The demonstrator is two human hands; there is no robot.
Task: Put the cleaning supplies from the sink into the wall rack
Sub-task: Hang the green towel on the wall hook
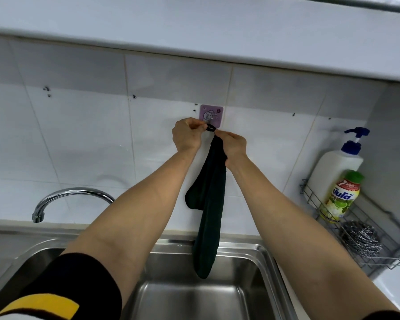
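Note:
A dark green cloth [209, 204] hangs down the tiled wall, its lower end over the steel sink [252, 252]. Its black loop sits at the purple adhesive hook [211, 114] on the wall. My left hand [187, 135] pinches the loop from the left. My right hand [233, 146] grips the cloth's top just below the loop. On the right, the wire wall rack [379, 257] holds a white pump bottle [335, 174], a green-capped dish soap bottle [340, 197] and a steel wool scrubber [360, 239].
A chrome faucet [67, 197] curves over the sink's left part. An overhead cabinet edge [194, 45] runs across above the tiles. Several small screw holes dot the wall. A white counter [393, 289] lies under the rack.

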